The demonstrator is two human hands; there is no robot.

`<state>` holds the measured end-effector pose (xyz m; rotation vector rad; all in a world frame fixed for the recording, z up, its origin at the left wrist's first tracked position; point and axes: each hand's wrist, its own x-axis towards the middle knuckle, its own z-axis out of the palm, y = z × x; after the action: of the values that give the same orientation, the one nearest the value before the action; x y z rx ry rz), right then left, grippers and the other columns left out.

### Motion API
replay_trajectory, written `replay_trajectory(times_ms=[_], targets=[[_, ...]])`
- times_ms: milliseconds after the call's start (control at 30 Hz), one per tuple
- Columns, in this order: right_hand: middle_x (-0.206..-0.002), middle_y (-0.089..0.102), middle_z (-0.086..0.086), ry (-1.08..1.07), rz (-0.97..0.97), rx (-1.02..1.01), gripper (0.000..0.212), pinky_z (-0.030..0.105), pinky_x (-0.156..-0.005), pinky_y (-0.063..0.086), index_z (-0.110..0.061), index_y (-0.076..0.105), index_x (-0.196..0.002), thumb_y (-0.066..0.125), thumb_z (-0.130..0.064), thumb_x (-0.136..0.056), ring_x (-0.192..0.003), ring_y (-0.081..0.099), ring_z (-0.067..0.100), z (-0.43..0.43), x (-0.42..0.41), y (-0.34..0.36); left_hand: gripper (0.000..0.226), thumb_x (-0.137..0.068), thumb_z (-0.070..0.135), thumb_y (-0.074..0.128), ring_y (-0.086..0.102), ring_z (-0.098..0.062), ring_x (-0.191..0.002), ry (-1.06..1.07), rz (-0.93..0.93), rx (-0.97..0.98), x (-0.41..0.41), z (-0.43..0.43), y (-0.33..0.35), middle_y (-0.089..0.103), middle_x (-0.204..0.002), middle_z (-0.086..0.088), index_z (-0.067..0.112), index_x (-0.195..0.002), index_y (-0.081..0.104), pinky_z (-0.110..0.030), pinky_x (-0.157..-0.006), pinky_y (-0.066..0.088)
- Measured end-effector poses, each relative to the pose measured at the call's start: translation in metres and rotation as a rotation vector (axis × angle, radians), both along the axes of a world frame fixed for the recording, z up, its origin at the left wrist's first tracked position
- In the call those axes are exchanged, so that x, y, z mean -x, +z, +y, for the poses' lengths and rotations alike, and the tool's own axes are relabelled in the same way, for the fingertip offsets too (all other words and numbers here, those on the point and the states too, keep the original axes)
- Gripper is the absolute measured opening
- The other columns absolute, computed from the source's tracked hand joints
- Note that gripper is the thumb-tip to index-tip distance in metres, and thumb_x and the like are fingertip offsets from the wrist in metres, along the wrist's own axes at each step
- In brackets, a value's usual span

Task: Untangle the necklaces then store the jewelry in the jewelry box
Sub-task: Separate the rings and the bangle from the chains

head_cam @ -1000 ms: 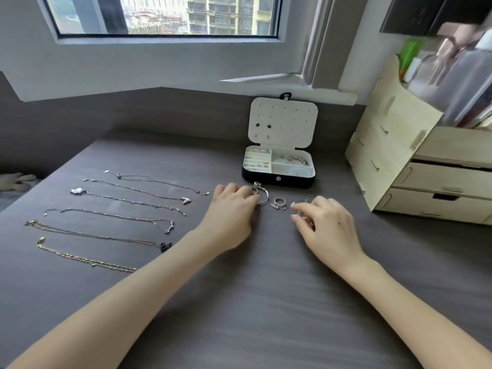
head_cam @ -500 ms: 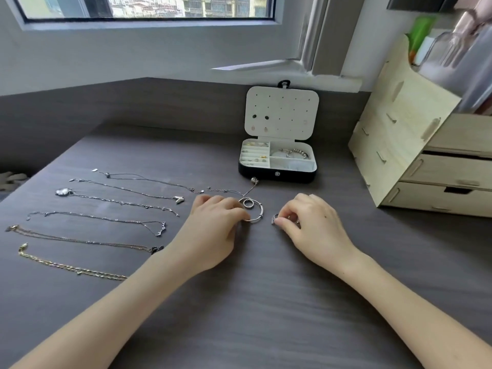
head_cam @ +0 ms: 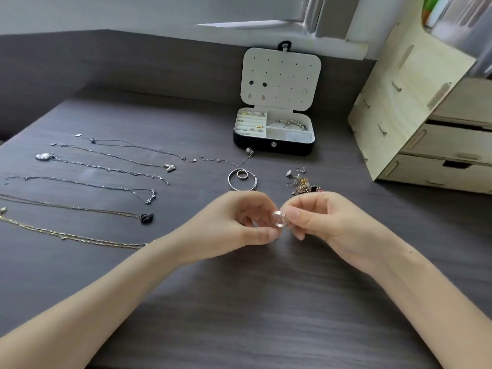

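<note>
My left hand (head_cam: pixel 234 225) and my right hand (head_cam: pixel 322 219) meet above the dark table, both pinching a silver ring (head_cam: pixel 279 218) between their fingertips. The open jewelry box (head_cam: pixel 274 146) stands at the back, its white lid upright with a few earrings pinned in it and a bracelet in its right compartment. Several necklaces (head_cam: pixel 106 169) lie straightened in rows on the left. A silver bangle (head_cam: pixel 231 182) with a small gold ring (head_cam: pixel 241 174) inside it lies just beyond my left hand. A small heap of earrings and charms (head_cam: pixel 302 183) lies beyond my right hand.
A pale wooden drawer organiser (head_cam: pixel 426 129) stands at the right, its drawers facing me. A grey wall and window ledge (head_cam: pixel 253 25) run behind the table (head_cam: pixel 239 302). A thin chain (head_cam: pixel 221 161) lies between the bangle and the box.
Both hands have lifted off the table and come together toward me, holding the silver ring. The bangle stays on the table, and the heap of earrings is now uncovered.
</note>
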<state>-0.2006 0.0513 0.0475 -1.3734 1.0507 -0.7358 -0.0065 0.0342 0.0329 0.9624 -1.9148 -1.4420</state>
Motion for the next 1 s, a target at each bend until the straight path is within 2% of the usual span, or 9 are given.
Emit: replay_trajectory(times_ms=[167,267,333,433,533,667,767,900,1000], targets=[[-0.087,0.067,0.003,0.006,-0.075,0.011,0.024,0.026,-0.079,0.050,-0.003,0.066,-0.089,0.059,-0.025,-0.082,-0.083,0.060,0.014,-0.001,0.001,-0.007,0.025,-0.077,0.039,0.068,0.056,-0.020,-0.071,0.051,0.044,0.090,0.000,0.000,0.002,0.067,-0.078,-0.008,0.014,-0.082,0.069,-0.038,-0.067,0.044],[-0.096,0.066,0.007,-0.019,-0.248,0.017,0.027,0.036,-0.094,0.048,-0.006,0.061,-0.097,0.064,-0.030,-0.084,-0.096,0.062,0.023,0.002,-0.004,-0.009,0.011,-0.079,0.021,0.070,0.060,-0.011,-0.071,0.068,0.184,0.027,0.000,0.002,0.007,0.068,-0.074,-0.007,0.010,-0.082,0.070,-0.027,-0.070,0.049],[-0.103,0.065,0.008,0.025,-0.379,-0.034,0.045,0.039,-0.096,0.047,-0.007,0.056,-0.111,0.070,-0.036,-0.080,-0.101,0.062,0.027,0.004,-0.009,-0.009,0.005,-0.080,0.013,0.068,0.060,-0.010,-0.063,0.104,0.294,-0.018,0.000,0.003,0.013,0.068,-0.070,-0.003,0.008,-0.079,0.070,-0.018,-0.063,0.049],[-0.107,0.064,0.009,0.093,-0.252,-0.023,0.045,0.041,-0.096,0.048,-0.006,0.052,-0.123,0.066,-0.023,-0.083,-0.104,0.062,0.029,0.008,-0.014,-0.009,0.009,-0.077,0.020,0.068,0.057,-0.012,-0.058,0.158,0.328,-0.066,-0.002,0.003,0.018,0.066,-0.065,-0.003,0.014,-0.072,0.072,-0.015,-0.053,0.040],[-0.088,0.069,0.007,0.021,-0.070,0.025,0.024,0.025,-0.075,0.052,-0.007,0.062,-0.108,0.064,-0.010,-0.085,-0.079,0.065,0.015,0.011,-0.017,-0.005,0.013,-0.073,0.025,0.067,0.057,-0.013,-0.059,0.205,0.322,-0.150,-0.006,0.000,0.020,0.066,-0.066,-0.003,0.014,-0.070,0.073,-0.018,-0.053,0.037],[-0.065,0.067,0.005,-0.070,0.048,0.078,0.007,0.020,-0.062,0.051,-0.003,0.070,-0.086,0.063,-0.004,-0.084,-0.062,0.062,0.012,0.011,-0.013,-0.002,0.010,-0.071,0.026,0.068,0.059,-0.009,-0.063,0.261,0.334,-0.282,-0.013,-0.006,0.019,0.067,-0.070,0.001,0.019,-0.069,0.074,-0.017,-0.058,0.042],[-0.066,0.068,0.004,-0.069,0.088,0.100,0.006,0.019,-0.062,0.050,-0.006,0.070,-0.082,0.064,-0.007,-0.084,-0.064,0.063,0.012,0.012,-0.010,0.001,0.005,-0.070,0.021,0.076,0.058,-0.010,-0.061,0.280,0.358,-0.391,-0.014,-0.008,0.018,0.065,-0.069,0.000,0.017,-0.067,0.074,-0.016,-0.054,0.041],[-0.081,0.070,0.006,-0.102,0.198,0.188,0.007,0.030,-0.076,0.051,-0.013,0.070,-0.078,0.068,-0.013,-0.085,-0.080,0.064,0.022,0.012,-0.008,0.001,0.011,-0.065,0.026,0.067,0.056,-0.009,-0.057,0.311,0.370,-0.459,-0.011,-0.008,0.018,0.062,-0.066,-0.001,0.016,-0.064,0.072,-0.015,-0.052,0.040],[-0.087,0.071,0.008,-0.140,0.095,0.152,0.011,0.021,-0.078,0.050,-0.009,0.068,-0.077,0.063,-0.019,-0.076,-0.087,0.065,0.018,0.011,-0.006,0.001,0.012,-0.066,0.025,0.066,0.056,-0.009,-0.054,0.326,0.367,-0.482,-0.010,-0.009,0.015,0.061,-0.065,-0.003,0.013,-0.066,0.070,-0.014,-0.049,0.039]])
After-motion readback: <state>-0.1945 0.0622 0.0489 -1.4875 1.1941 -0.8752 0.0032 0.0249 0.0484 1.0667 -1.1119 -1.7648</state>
